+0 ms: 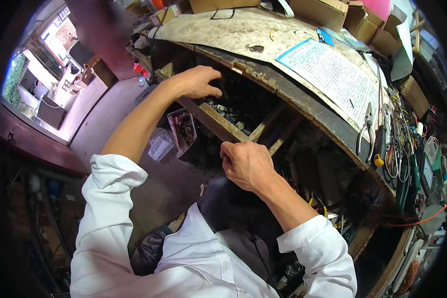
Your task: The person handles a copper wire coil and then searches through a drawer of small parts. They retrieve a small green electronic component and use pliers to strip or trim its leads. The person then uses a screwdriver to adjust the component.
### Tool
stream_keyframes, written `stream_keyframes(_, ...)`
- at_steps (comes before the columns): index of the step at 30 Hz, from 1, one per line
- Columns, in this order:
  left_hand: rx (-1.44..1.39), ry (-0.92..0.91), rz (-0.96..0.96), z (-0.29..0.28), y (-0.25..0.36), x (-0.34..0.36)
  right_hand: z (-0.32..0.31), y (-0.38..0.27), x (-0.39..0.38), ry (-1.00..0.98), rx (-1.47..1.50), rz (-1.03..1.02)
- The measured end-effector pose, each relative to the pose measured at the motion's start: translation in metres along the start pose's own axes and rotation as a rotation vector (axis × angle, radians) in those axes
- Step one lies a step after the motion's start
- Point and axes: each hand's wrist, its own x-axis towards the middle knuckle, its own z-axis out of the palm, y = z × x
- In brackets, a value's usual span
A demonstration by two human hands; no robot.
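Note:
A wooden drawer (214, 120) stands pulled out beneath the worn workbench, with many small parts (229, 117) in it. My left hand (196, 83) reaches over the drawer's left part, its fingers and thumb bent but apart, with nothing visible between them. Shadow hides what lies just beyond its fingertips. My right hand (251, 165) is closed in a fist at the near right end of the drawer front. The undersides of its fingers are hidden, so whether it grips the board or a small thing does not show.
A workbench top (208, 31) carries a printed sheet (328, 74), pliers (366, 131), a yellow-ended screwdriver (379, 144) and several cardboard boxes (320, 12). Below the drawer stands a bin (184, 131) of scraps beside a clear plastic bag (160, 144). A doorway lies at far left.

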Motion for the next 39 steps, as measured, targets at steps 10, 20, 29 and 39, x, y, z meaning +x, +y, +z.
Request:
stream_keyframes(10, -0.042, 0.038, -0.067, 0.018, -0.022, -0.010, -0.002, -0.001, 0.000, -0.021, -0.067, 0.015)
stream_keyframes(20, 0.100, 0.143, -0.065, 0.027, 0.002, -0.002, 0.001, -0.001, 0.000, 0.004, -0.043, 0.016)
stream_keyframes(29, -0.120, 0.167, -0.058, 0.048, 0.058, 0.029, -0.002, -0.004, 0.001, -0.019, -0.039, 0.018)
stream_keyframes(39, -0.081, 0.126, 0.041, 0.035, 0.065, 0.001, -0.003, -0.003, -0.002, -0.015, -0.073, 0.014)
